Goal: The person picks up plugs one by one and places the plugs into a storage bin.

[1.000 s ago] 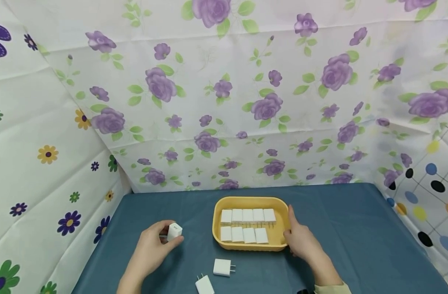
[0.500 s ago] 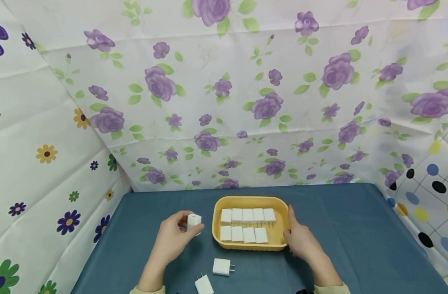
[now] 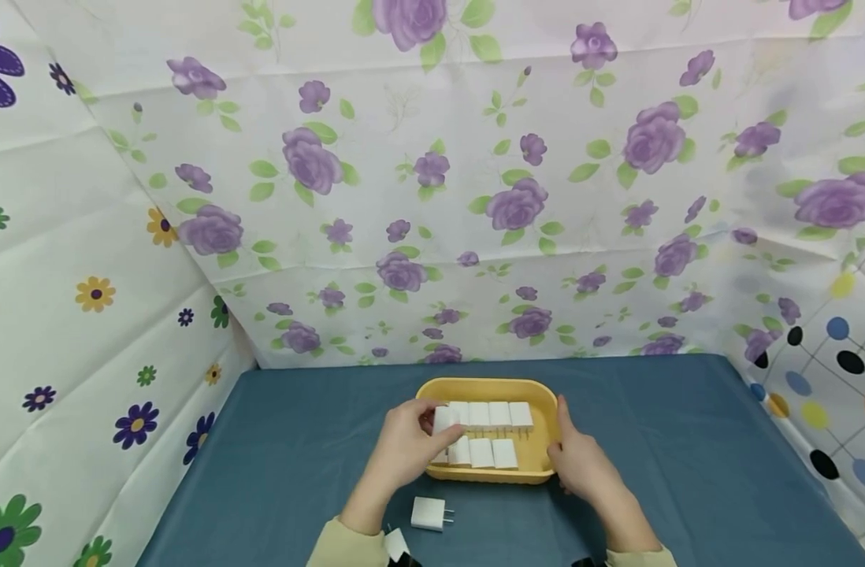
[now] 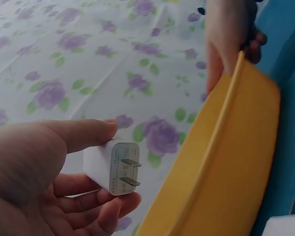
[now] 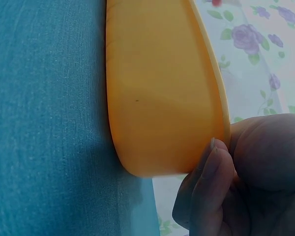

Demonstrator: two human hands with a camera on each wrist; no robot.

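My left hand (image 3: pixel 404 445) pinches a white plug-in charger (image 4: pixel 124 169) between thumb and fingers, over the left end of the yellow tray (image 3: pixel 492 476). In the left wrist view its two metal prongs stick out of the printed end. My right hand (image 3: pixel 587 471) grips the tray's right end, and in the right wrist view fingers (image 5: pixel 214 182) curl at the rim. Inside the tray, white chargers lie in a back row (image 3: pixel 478 414) and a front row (image 3: pixel 482 453). The left hand covers part of the left end of both rows.
A loose charger (image 3: pixel 428 513) lies on the blue tablecloth (image 3: pixel 319 441) in front of the tray. Another charger (image 3: pixel 397 543) is partly behind the left sleeve (image 3: pixel 347 545). A flowered curtain (image 3: pixel 432 236) stands behind the table.
My left hand has moved right with the charger, from the tablecloth to over the tray's left end. My right hand and the tray have stayed in place.
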